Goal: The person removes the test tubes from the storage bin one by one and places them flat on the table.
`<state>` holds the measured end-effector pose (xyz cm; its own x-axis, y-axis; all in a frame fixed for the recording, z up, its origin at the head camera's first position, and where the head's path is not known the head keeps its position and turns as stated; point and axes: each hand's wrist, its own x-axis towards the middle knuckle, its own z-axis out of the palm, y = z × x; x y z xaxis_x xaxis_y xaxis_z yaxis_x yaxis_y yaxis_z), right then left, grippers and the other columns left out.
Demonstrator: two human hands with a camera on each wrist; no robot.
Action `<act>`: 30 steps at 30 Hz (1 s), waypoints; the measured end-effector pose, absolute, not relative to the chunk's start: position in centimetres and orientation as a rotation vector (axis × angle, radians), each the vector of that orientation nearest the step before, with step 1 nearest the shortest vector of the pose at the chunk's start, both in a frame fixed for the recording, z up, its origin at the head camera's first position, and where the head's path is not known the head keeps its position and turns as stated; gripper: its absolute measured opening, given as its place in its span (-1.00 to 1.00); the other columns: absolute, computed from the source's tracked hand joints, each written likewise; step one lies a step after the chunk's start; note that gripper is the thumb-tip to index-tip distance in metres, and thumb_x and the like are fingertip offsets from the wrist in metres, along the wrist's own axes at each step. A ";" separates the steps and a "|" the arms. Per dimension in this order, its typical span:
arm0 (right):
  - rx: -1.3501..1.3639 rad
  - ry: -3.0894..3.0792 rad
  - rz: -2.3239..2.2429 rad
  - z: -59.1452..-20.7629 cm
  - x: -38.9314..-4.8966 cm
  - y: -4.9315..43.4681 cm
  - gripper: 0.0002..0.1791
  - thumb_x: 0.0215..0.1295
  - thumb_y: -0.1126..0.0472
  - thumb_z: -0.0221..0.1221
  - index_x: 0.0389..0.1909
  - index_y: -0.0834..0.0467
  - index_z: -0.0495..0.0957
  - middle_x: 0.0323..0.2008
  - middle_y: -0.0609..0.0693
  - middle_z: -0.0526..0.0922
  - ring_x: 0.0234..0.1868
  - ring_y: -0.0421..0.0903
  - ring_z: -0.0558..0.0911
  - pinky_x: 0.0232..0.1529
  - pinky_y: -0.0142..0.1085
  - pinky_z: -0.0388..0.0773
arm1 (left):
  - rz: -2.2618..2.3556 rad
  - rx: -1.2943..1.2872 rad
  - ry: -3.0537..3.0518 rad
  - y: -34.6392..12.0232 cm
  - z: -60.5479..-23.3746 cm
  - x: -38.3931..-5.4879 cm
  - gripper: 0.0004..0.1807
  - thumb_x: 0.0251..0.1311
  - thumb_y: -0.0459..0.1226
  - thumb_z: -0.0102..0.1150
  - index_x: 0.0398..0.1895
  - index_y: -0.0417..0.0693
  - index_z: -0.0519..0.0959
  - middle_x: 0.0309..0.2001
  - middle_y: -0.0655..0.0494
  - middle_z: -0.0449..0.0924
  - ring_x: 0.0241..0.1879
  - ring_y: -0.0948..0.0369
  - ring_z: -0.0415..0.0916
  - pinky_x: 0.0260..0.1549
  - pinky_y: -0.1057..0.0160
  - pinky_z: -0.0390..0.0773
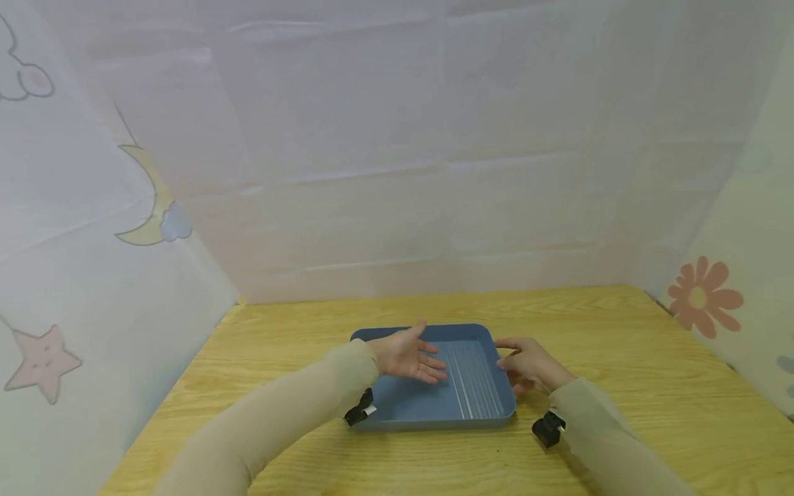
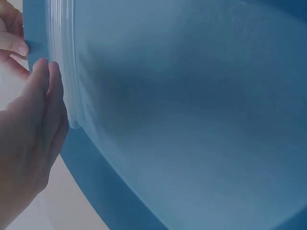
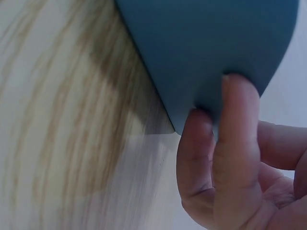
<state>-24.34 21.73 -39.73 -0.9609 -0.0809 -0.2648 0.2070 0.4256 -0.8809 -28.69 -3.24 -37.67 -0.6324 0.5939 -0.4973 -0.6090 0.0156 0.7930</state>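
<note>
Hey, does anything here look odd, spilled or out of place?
Nothing looks spilled or broken. The blue tray sits upright on the wooden table, with clear straw-like tubes lined up along its right side. The only slight oddity is the pale backdrop, visibly creased in straight lines.

The right hand touches the blue tray with two fingertips. The tray's bottom edge sits on the wooden tabletop.

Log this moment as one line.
left hand: fingers extended, over blue tray; right hand: touching tray's right side; clear strips: inside tray; tray: on table
</note>
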 end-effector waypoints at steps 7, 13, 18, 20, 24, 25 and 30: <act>0.133 2.422 -1.529 -39.9 -24.4 21.8 -0.41 0.37 0.46 0.08 0.39 0.42 0.18 -0.03 0.39 0.56 -0.37 -0.05 0.63 -0.60 -0.25 0.58 | 1.740 -0.042 1.400 -2.8 -38.0 -29.2 -0.11 0.49 0.18 -0.59 0.47 -0.47 -0.19 0.36 -0.56 0.02 0.32 -0.36 0.13 0.30 -0.17 0.15; 0.138 2.424 -1.540 -40.0 -24.5 21.7 -0.42 0.37 0.45 0.07 0.38 0.41 0.19 -0.06 0.36 0.58 -0.36 -0.05 0.63 -0.61 -0.26 0.56 | 1.739 -0.077 1.361 -2.5 -38.6 -29.7 -0.07 0.47 0.22 -0.57 0.47 -0.47 -0.24 0.38 -0.54 -0.01 0.32 -0.36 0.13 0.30 -0.16 0.16; 0.152 2.391 -1.572 -39.9 -24.6 21.6 -0.42 0.37 0.46 0.07 0.39 0.41 0.19 -0.15 0.26 0.61 -0.42 -0.07 0.61 -0.63 -0.29 0.56 | 1.726 -0.080 1.369 -2.4 -39.1 -30.2 -0.19 0.55 0.07 -0.46 0.48 -0.46 -0.24 0.37 -0.54 0.02 0.33 -0.34 0.13 0.30 -0.13 0.17; 0.160 2.386 -1.575 -39.9 -24.6 21.5 -0.42 0.37 0.46 0.08 0.38 0.41 0.19 -0.15 0.27 0.60 -0.43 -0.06 0.60 -0.63 -0.29 0.56 | 1.697 -0.059 1.397 -2.4 -39.3 -30.4 -0.31 0.59 -0.10 -0.38 0.49 -0.43 -0.22 0.38 -0.52 0.04 0.34 -0.31 0.14 0.29 -0.10 0.20; 0.159 2.390 -1.562 -39.8 -24.6 21.5 -0.41 0.36 0.46 0.08 0.39 0.40 0.20 -0.09 0.32 0.58 -0.41 -0.05 0.59 -0.62 -0.27 0.57 | 1.632 -0.004 1.468 -2.3 -39.9 -30.8 -0.43 0.55 -0.39 -0.31 0.47 -0.46 -0.15 0.37 -0.46 0.09 0.33 -0.24 0.19 0.26 -0.03 0.29; 0.152 2.393 -1.556 -39.8 -24.6 21.5 -0.41 0.36 0.46 0.08 0.39 0.41 0.19 -0.07 0.35 0.57 -0.40 -0.05 0.59 -0.62 -0.26 0.58 | 1.619 0.004 1.484 -2.4 -40.1 -30.9 -0.44 0.53 -0.42 -0.30 0.47 -0.46 -0.14 0.37 -0.45 0.12 0.33 -0.22 0.21 0.25 -0.01 0.31; 0.156 2.406 -1.543 -39.9 -24.7 21.6 -0.42 0.37 0.45 0.08 0.38 0.40 0.20 -0.02 0.37 0.56 -0.37 -0.05 0.63 -0.60 -0.24 0.59 | 1.591 0.020 1.550 -2.4 -40.6 -31.1 -0.44 0.48 -0.50 -0.23 0.47 -0.46 -0.07 0.31 -0.37 0.29 0.29 -0.16 0.30 0.20 0.03 0.39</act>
<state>-24.68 21.57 -39.91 -0.9554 -0.0590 -0.2892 0.2382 0.4245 -0.8735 -31.10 -2.35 -40.61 -0.6052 0.5803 -0.5449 -0.5598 0.1764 0.8097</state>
